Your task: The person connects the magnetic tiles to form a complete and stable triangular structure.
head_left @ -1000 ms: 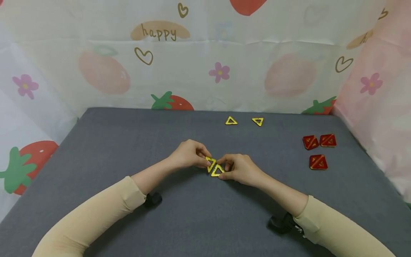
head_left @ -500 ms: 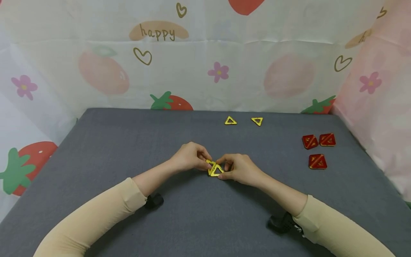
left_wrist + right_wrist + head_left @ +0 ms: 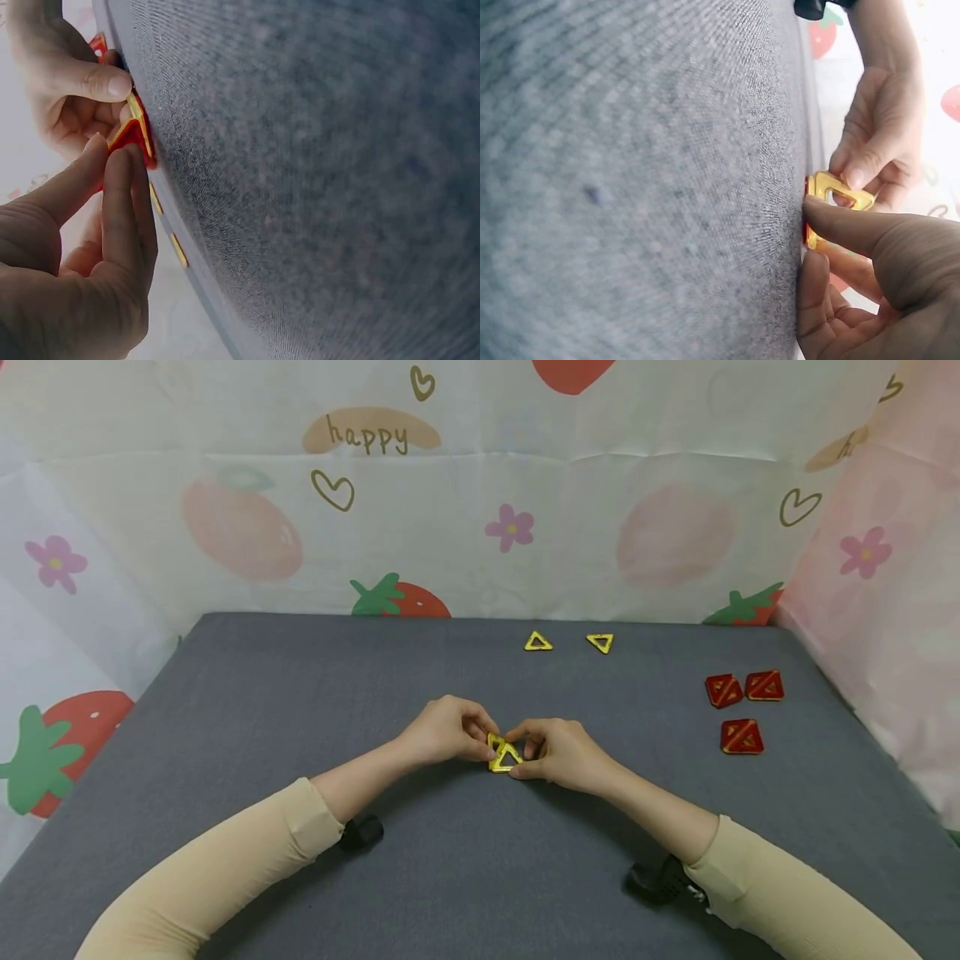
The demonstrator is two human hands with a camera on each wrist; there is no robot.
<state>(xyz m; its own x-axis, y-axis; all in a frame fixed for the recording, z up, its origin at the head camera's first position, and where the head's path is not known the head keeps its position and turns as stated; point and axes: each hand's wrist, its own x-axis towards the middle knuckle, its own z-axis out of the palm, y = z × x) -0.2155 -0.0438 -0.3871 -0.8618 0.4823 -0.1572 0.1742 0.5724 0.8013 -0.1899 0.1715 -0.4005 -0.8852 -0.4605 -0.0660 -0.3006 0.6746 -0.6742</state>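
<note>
Near the table's middle, my left hand [image 3: 448, 732] pinches a yellow triangular frame tile [image 3: 493, 741] between thumb and fingers. In the left wrist view that tile's underside [image 3: 130, 136] is red. It is tilted up, its edge meeting and partly overlapping a second yellow triangular tile [image 3: 504, 770] in the head view. My right hand [image 3: 567, 755] pinches this second tile, thumb at the lower corner, index finger near the top. The second tile stays low over the cloth. Fingers hide parts of both tiles.
Two more yellow triangular tiles, one pointing up [image 3: 537, 642] and one pointing down [image 3: 601, 643], lie at the back. On the right are three red square tiles [image 3: 742, 737] with diagonal bars. Grey cloth [image 3: 300, 677] covers the table; a printed curtain [image 3: 465, 485] hangs behind.
My left hand has moved slightly right and down, bringing its tile against the other and tilting it up. My right hand has stayed nearly still.
</note>
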